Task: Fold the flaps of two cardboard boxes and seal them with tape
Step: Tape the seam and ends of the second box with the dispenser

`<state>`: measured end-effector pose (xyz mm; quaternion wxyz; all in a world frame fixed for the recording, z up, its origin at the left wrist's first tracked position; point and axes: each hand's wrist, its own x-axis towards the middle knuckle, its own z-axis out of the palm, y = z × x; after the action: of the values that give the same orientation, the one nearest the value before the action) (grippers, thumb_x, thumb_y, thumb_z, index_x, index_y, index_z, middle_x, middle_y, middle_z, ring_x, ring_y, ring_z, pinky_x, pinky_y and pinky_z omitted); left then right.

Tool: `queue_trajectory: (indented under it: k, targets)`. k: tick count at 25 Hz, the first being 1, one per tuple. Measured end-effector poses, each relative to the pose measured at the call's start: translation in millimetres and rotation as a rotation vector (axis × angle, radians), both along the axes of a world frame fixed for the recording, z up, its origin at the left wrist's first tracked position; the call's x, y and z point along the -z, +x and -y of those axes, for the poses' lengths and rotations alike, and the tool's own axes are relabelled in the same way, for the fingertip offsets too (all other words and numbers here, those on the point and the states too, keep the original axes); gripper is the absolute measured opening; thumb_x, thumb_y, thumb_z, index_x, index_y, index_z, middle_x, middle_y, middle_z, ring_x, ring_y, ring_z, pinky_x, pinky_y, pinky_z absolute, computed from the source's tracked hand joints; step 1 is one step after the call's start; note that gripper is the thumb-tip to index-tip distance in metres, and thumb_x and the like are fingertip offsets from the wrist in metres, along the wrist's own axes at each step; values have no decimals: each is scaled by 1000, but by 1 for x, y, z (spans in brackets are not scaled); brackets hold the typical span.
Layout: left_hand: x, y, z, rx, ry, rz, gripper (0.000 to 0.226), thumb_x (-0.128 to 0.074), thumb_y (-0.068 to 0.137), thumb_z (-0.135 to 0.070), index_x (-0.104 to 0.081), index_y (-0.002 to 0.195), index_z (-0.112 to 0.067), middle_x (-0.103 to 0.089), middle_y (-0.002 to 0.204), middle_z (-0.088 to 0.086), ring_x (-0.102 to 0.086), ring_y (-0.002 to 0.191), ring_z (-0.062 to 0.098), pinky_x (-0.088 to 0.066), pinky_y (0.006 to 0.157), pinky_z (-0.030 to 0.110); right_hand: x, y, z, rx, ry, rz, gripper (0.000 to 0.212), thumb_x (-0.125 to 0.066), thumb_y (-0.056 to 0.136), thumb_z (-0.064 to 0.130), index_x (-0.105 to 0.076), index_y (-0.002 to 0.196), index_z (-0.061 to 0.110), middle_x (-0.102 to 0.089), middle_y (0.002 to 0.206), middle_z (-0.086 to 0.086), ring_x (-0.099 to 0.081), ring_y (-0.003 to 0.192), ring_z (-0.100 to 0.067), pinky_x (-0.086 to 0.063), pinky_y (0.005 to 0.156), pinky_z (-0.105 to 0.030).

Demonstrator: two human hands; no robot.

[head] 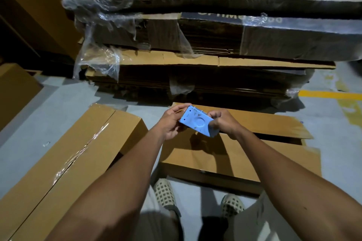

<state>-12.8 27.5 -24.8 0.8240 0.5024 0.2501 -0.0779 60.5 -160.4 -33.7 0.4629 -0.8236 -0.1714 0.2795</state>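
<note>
Two hands up front, left hand [172, 123] and right hand [223, 123], both pinching the blue tape holder [197, 123]. Right under and just past: open box [235, 154], long side across. To the left: taped box [64, 154].

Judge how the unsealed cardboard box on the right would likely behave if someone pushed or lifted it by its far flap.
The unsealed box would probably slide easily: it sits low on the smooth floor. Its far flap is open and untaped, so lifting there would likely bend the flap rather than raise the box. It looks like thin cardboard, so probably light for its size.
</note>
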Motion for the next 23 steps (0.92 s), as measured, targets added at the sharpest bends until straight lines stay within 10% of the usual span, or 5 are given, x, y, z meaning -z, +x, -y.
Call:
queue_trajectory:
  k: [14,23]
  targets:
    - [8,-7,-13,217,712,172,27,-59,94,-2,-74,102,-23,-69,109,-3,-64,103,12,-58,73,25,24,-2,4,19,-84,60,18,-66,76,0,-65,68,16,-68,84,-5,-67,86,-18,-55,55,-27]
    - [16,-2,-15,147,754,136,10,-67,90,-5,-73,91,-14,-71,92,-1,-67,89,12,-59,72,27,25,2,2,-16,-93,44,13,-67,75,1,-67,71,14,-67,85,-3,-65,84,-15,-53,54,-25]
